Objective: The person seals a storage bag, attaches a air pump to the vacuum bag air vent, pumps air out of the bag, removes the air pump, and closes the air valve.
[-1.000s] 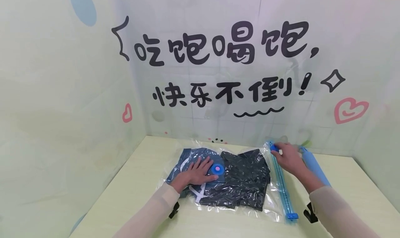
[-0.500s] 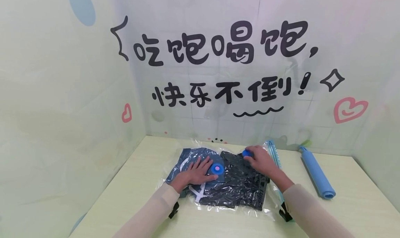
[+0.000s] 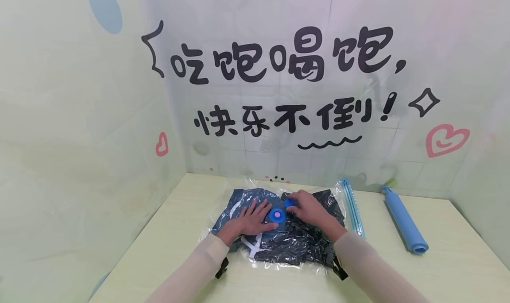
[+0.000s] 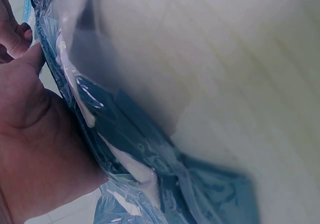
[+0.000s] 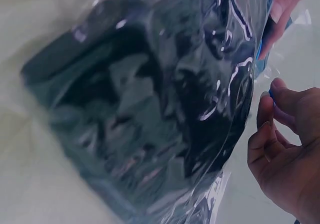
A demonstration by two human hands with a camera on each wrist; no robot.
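A clear vacuum storage bag lies on the table, with dark blue and black folded clothes inside. My left hand rests on the blue clothing side, fingers spread, beside a round blue valve with a pink centre. Just right of that valve, my right hand pinches a small blue cap between thumb and fingers. In the right wrist view, only a sliver of the cap shows at the fingertips. The left wrist view shows the left palm against the plastic.
The bag's blue zip edge runs along its right side. Further right lies a blue cylinder with a narrow tip, like a hand pump. A printed wall stands behind the pale wooden table.
My right hand has moved left from the zip edge, across the black clothing, to beside the valve, carrying the blue cap. The left hand has stayed in place.
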